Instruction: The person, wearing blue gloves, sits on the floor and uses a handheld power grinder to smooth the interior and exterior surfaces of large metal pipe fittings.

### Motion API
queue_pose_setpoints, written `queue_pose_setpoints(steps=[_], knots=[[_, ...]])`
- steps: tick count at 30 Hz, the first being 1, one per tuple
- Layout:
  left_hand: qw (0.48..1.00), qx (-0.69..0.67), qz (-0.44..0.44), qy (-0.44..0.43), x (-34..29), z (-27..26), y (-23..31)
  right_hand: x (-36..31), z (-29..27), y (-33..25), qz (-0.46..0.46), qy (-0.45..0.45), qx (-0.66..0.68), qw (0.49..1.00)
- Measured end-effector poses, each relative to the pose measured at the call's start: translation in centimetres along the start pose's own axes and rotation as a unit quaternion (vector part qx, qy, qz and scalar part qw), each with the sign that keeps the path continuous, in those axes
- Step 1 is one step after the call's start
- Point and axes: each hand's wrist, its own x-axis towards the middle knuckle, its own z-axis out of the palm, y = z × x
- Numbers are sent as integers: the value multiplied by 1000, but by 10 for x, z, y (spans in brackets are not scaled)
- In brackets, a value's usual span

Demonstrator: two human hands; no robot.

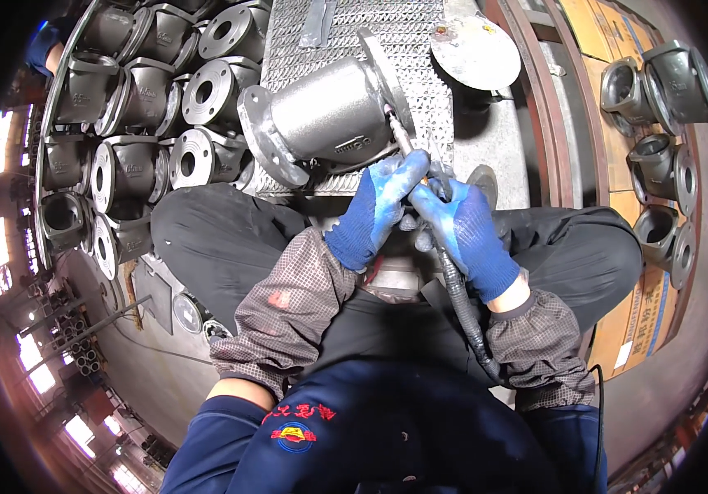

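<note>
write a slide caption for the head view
Blue-gloved left hand and right hand hold a slim hand tool at the flange of a grey metal casting, similar castings stacked at left.

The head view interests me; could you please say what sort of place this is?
Probably a metalworking shop, perhaps for finishing castings: grey flanged castings are stacked at the left, another flanged casting lies ahead, and a slim tool on a dark hose is held at its flange.
</note>
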Motion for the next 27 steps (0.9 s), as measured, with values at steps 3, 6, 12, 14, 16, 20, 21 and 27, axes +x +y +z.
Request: queue_pose_setpoints(steps=[3,6,12,14,16,20,21,27], knots=[[993,101,67,9,8,-2,-6,8,0,-1,-9,1,-12,1000],[997,41,70,21,11,-1,-1,16,-1,-3,-17,-22,-15,1000],[989,41,137,50,12,4,-3,12,3,-14,-31,-30,-68,997],[997,-21,38,56,9,6,12,17,2,-18,-13,-42,-7,999],[996,-56,14,73,11,5,13,19,4,-25,-10,-29,-55,998],[997,-65,-10,39,1,0,7,6,6,-17,12,-54,31,998],[998,-63,-6,17,-6,1,11,0,3,-19,28,-72,59,995],[886,331,302,120,-60,-51,70,-32,-17,-74,-114,-76,-69,988]])
